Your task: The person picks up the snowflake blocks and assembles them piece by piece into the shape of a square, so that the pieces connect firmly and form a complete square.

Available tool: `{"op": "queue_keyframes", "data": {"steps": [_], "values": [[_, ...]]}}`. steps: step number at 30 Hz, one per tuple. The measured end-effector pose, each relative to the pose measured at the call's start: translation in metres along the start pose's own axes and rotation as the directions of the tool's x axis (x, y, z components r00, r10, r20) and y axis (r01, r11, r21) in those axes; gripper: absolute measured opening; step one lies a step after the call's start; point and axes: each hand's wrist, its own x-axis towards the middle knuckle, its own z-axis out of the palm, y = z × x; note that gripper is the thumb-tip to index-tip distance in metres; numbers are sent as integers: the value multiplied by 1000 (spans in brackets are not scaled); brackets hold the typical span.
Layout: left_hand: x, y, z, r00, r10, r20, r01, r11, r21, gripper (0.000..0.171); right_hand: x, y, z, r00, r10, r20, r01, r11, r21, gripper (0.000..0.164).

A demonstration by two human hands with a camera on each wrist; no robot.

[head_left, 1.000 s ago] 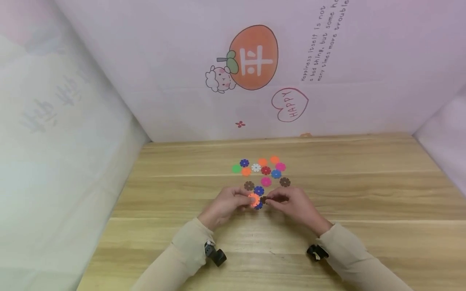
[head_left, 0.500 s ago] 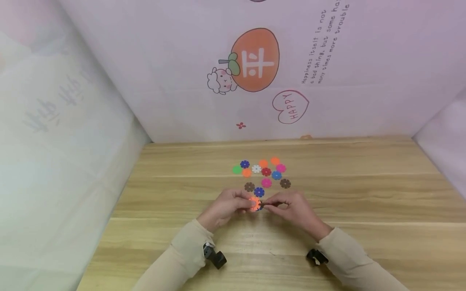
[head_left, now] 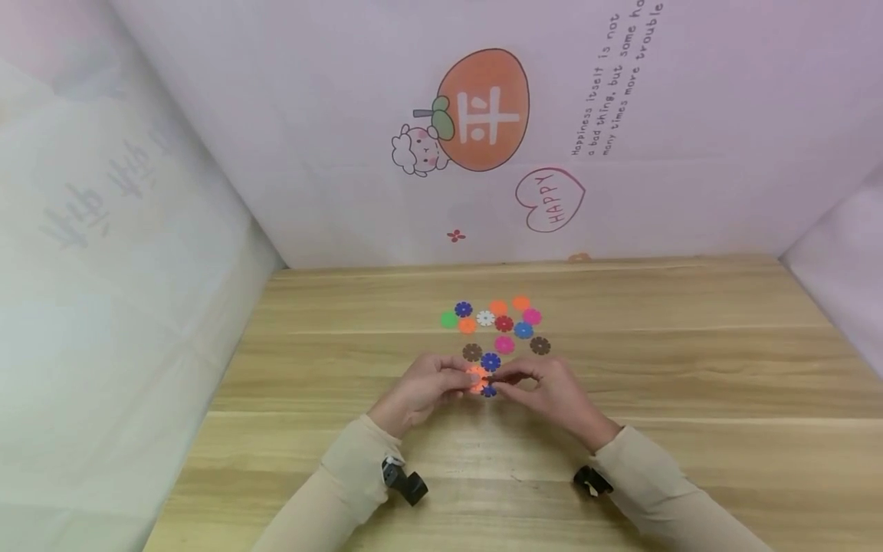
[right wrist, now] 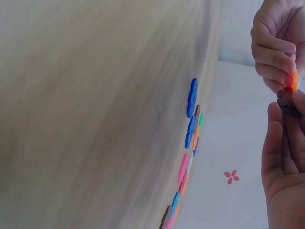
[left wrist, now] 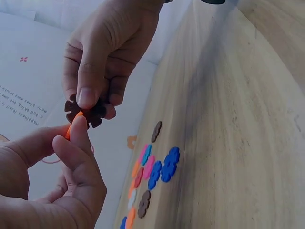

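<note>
My left hand [head_left: 422,389] pinches an orange slotted plastic disc [head_left: 477,379] between thumb and fingers. From the other side, my right hand [head_left: 552,392] pinches a dark brown slotted disc [left wrist: 97,113], mostly hidden by the fingers in the head view. In the left wrist view the two discs meet at their rims, turned crosswise, with the orange one seen edge-on. How deep their slots interlock cannot be told. Both are held above the table, over a dark blue disc [head_left: 488,392] lying beneath.
Beyond the hands, several flat discs lie on the wooden table [head_left: 655,345], among them a blue one [head_left: 490,362], a brown one [head_left: 472,353], a pink one [head_left: 504,345] and a white one [head_left: 486,318]. A printed white cloth wall [head_left: 345,192] stands behind the table.
The right hand has moved slightly left, bringing the brown disc from beside the orange disc up against its rim. The left hand keeps its hold; the discs on the table stay put.
</note>
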Motion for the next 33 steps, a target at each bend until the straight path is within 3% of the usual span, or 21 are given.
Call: {"op": "queue_keyframes", "data": {"steps": [4, 9, 15, 20, 26, 33], "values": [[-3, 0, -7, 1000, 9, -27, -9, 1000, 5, 25, 1, 5, 0, 994, 61, 93, -56, 997, -56, 20], [-6, 2, -13, 999, 2, -54, -3, 1000, -19, 29, 5, 9, 3, 953, 196, 229, -167, 976, -137, 18], [-6, 1, -14, 999, 2, -43, -4, 999, -36, 28, 16, 4, 12, 936, 285, 208, -239, 946, -220, 17], [-6, -2, -16, 999, 2, -40, -4, 999, -45, 25, 25, -1, 20, 927, 313, 209, -249, 926, -283, 16], [-6, -6, -16, 999, 14, -30, -15, 998, -54, 24, 29, -3, 28, 940, 289, 179, -212, 911, -355, 25], [-5, -7, -16, 999, 22, -28, -24, 997, -69, 23, 26, 3, 25, 928, 313, 201, -262, 934, -244, 24]]}}
